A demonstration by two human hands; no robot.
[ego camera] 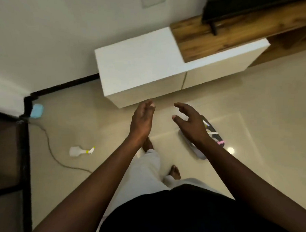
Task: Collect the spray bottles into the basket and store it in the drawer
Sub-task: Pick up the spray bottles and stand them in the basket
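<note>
Plainly 1 white spray bottle (80,151) lies on the floor well left of the basket (196,151), so with the left hand (142,120) and right hand (190,125) both loosely spread and empty, best stoop and grip its body, not the trigger.

You have one white plastic spray bottle with a yellow collar (81,151) on the floor and one pale oval basket (200,155); your arm hides too much to count the bottles inside it. Two hands show, your left hand (142,120) and right hand (190,125). One low white cabinet (138,63) has two drawer fronts. There is one grey cable (49,144) and one small blue object (36,111).
</note>
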